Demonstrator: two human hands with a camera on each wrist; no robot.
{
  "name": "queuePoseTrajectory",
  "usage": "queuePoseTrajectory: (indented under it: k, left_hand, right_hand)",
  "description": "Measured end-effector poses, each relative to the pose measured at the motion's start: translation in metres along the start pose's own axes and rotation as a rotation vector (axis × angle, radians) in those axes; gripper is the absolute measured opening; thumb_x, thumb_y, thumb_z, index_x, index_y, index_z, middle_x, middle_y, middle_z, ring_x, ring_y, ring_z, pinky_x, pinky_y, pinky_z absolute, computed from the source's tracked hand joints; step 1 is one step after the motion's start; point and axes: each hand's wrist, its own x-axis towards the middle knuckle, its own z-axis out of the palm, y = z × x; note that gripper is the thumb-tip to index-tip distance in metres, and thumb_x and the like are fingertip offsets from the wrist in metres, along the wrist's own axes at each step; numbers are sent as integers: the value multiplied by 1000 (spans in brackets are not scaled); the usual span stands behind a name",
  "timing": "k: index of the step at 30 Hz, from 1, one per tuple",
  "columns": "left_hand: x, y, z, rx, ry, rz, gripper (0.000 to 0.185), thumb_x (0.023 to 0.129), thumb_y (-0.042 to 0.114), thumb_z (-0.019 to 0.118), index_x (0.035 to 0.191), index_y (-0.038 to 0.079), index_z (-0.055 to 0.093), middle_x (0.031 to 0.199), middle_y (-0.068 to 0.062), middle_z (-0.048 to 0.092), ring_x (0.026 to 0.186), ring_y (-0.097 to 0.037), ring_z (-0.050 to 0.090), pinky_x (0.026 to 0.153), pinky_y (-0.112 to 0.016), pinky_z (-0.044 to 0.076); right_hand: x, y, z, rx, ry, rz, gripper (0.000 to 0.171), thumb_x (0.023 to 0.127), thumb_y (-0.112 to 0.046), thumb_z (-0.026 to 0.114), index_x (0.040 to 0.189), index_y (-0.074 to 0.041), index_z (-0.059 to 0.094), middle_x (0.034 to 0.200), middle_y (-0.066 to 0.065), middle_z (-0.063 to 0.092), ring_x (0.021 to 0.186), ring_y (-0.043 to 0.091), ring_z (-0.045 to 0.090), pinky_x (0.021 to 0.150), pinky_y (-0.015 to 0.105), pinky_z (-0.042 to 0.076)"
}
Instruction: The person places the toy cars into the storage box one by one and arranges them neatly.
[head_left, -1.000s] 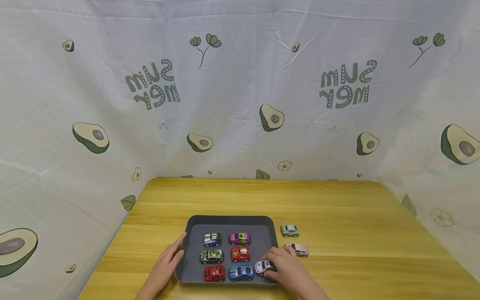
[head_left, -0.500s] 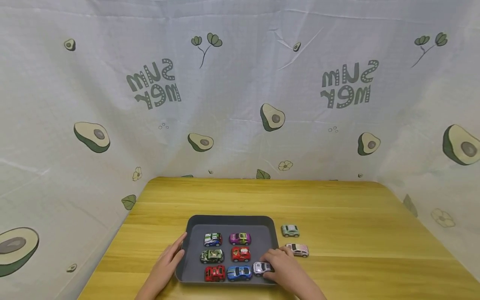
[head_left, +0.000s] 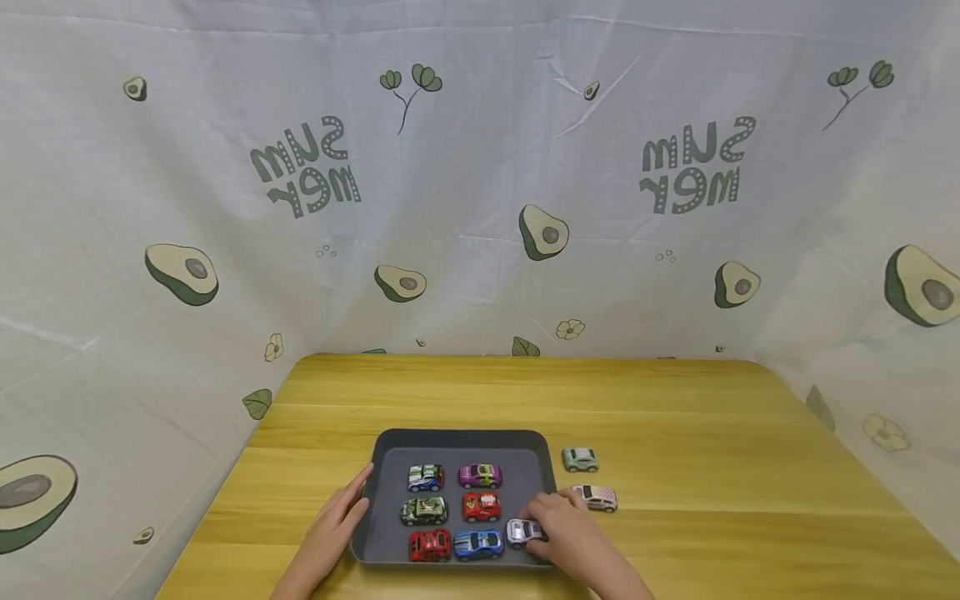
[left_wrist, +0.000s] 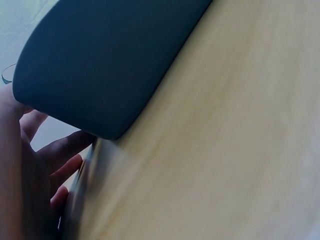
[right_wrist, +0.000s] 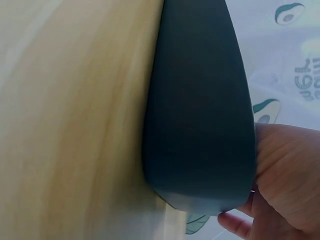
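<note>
A dark grey tray [head_left: 461,440] holds several toy cars in rows. My right hand [head_left: 564,527] reaches over the tray's right wall and pinches a silver-white toy car [head_left: 521,532] at the front right corner; its right end is hidden by the fingers. Left of that car sit a blue toy car [head_left: 478,544] and a red toy car [head_left: 430,545]. My left hand [head_left: 330,527] rests along the tray's left wall, fingers extended. In the left wrist view the tray's outer wall [left_wrist: 100,65] stands beside the fingers; in the right wrist view the tray [right_wrist: 200,110] hides the right fingertips.
Behind the front row are a camouflage car [head_left: 423,511], a red car with white markings [head_left: 482,507], a white-green-blue car [head_left: 426,477] and a purple-yellow car [head_left: 480,476]. Right of the tray, a pale green car [head_left: 580,459] and a white-pink car [head_left: 597,497] stand on the wooden table [head_left: 712,467].
My right hand has moved slightly left with the silver-white car, closer to the blue car, which has also shifted a little left. The left hand has stayed at the tray's side.
</note>
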Motion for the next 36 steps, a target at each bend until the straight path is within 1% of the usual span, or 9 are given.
queuePoseTrajectory:
  k: [6,13,19,25,30,33,36]
  left_hand:
    - [0,-1,0,11,11,26,44,95,33,45,138,27,40,134,-11,50,120,-28,50,99,-50,38]
    - [1,-1,0,5,14,25,43,95,33,45,137,27,41,134,-10,50,121,-29,50,100,-51,37]
    - [1,-2,0,-12,-2,-8,44,94,36,45,138,30,40,136,-8,48,122,-26,49,101,-48,36]
    - [1,-1,0,-5,-6,-1,44,95,35,44,138,29,39,134,-11,49,122,-29,48,100,-51,36]
    - [1,0,0,-15,-11,-16,44,95,36,44,138,29,39,137,-9,47,123,-27,47,102,-50,35]
    - [1,0,-1,-11,-15,-18,44,95,36,44,138,29,39,137,-9,46,124,-27,47,101,-49,36]
    - [1,0,-1,-5,-17,-16,44,95,36,44,138,29,39,137,-10,47,123,-28,48,101,-49,36]
  right_hand:
    - [1,0,-4,21,-20,9,22,71,-27,73,87,-16,65,84,-7,60,82,13,54,83,42,38]
    - [1,0,-10,54,-45,26,21,70,-25,74,87,-15,66,84,-6,58,82,16,54,81,43,39]
    - [1,0,-12,53,-95,13,18,71,-26,74,86,-18,67,85,-7,59,83,15,54,82,43,37]
    - [2,0,-14,70,-143,7,18,72,-25,74,87,-19,66,86,-8,63,84,11,57,84,45,37]
    - [2,0,-13,70,-138,0,19,71,-25,75,87,-19,66,86,-9,63,83,10,58,83,44,38]
    - [1,1,-13,81,-130,11,23,71,-27,74,91,-18,67,90,-7,64,89,14,59,88,48,37]
    - [-1,2,-13,124,-108,28,30,72,-29,73,98,-16,67,96,-3,65,96,19,59,94,53,35]
